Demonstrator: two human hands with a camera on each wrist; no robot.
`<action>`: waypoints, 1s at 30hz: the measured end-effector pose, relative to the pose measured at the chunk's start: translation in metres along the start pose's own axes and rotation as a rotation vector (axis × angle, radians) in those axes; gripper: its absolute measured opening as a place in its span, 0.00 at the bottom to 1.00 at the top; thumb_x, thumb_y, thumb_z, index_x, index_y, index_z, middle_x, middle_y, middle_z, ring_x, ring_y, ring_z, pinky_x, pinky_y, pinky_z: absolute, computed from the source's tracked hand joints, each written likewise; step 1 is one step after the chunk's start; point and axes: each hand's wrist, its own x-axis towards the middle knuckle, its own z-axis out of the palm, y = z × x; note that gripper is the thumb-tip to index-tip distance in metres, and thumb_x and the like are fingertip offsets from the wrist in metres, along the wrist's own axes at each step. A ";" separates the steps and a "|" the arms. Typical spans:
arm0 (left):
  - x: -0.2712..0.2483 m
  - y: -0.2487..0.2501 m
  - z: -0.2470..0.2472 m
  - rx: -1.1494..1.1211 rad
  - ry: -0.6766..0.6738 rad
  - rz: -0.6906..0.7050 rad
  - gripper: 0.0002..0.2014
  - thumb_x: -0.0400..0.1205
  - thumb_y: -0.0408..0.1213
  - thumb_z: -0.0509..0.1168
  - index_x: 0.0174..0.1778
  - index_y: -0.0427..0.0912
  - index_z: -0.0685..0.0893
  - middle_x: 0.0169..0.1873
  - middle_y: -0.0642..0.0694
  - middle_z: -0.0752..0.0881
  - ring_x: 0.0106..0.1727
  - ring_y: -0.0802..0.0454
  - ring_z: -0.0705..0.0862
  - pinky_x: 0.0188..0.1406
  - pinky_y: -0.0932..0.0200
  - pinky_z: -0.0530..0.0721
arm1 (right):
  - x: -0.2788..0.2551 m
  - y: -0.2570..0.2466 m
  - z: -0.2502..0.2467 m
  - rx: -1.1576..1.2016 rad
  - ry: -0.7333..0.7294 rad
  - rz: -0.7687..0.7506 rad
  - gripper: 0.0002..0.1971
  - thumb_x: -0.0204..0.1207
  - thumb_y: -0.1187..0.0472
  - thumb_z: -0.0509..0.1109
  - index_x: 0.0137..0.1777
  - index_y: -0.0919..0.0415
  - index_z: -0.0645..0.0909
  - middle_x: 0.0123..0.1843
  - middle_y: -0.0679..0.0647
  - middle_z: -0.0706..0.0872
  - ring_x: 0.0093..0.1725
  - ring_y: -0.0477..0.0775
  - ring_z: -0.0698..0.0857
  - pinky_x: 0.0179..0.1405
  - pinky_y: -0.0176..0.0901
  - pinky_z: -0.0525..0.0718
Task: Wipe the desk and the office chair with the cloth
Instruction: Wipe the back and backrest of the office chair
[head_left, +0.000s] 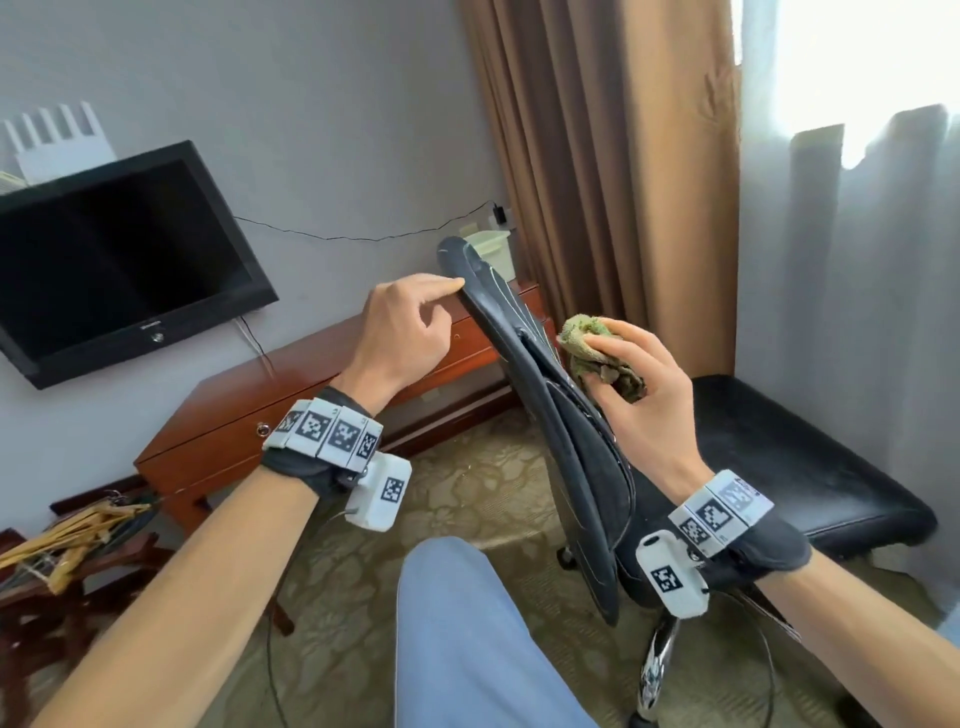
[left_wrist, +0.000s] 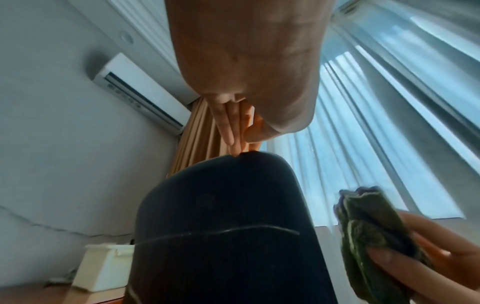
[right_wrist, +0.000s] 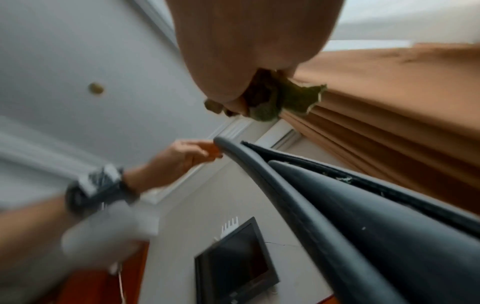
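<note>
The black office chair's backrest stands tilted in the middle of the head view. My left hand reaches its top edge with straight fingers that touch the rim of the backrest. Just right of the backrest, my right hand grips a crumpled green cloth, close to the chair's front face; whether they touch is unclear. The right wrist view shows the cloth bunched under my palm, above the chair's edge. Behind the chair, the red-brown wooden desk runs along the wall.
A black TV hangs on the wall over the desk, and a pale bin stands at the desk's far end. Brown curtain and sheer curtain close off the right. A black padded seat lies right of the backrest. My leg is below.
</note>
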 end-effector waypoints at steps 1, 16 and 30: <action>0.003 0.005 -0.002 0.007 0.013 0.048 0.20 0.80 0.24 0.63 0.62 0.39 0.94 0.59 0.45 0.93 0.62 0.51 0.90 0.69 0.60 0.85 | 0.000 -0.001 -0.003 -0.051 0.027 -0.064 0.20 0.77 0.76 0.77 0.67 0.62 0.88 0.74 0.56 0.83 0.75 0.53 0.81 0.74 0.57 0.82; 0.032 0.077 -0.025 -0.091 -0.063 0.242 0.15 0.89 0.31 0.63 0.68 0.46 0.90 0.64 0.52 0.89 0.61 0.63 0.83 0.58 0.77 0.83 | -0.061 -0.012 0.017 -0.332 -0.307 -0.508 0.21 0.78 0.74 0.75 0.70 0.61 0.86 0.78 0.63 0.80 0.81 0.65 0.76 0.57 0.57 0.91; 0.023 -0.018 0.021 0.092 -0.243 -0.264 0.30 0.87 0.26 0.60 0.87 0.46 0.67 0.82 0.45 0.73 0.81 0.43 0.74 0.78 0.46 0.78 | -0.038 -0.009 -0.009 -0.386 -0.222 -0.403 0.17 0.82 0.67 0.71 0.70 0.61 0.88 0.78 0.62 0.80 0.80 0.61 0.76 0.67 0.54 0.88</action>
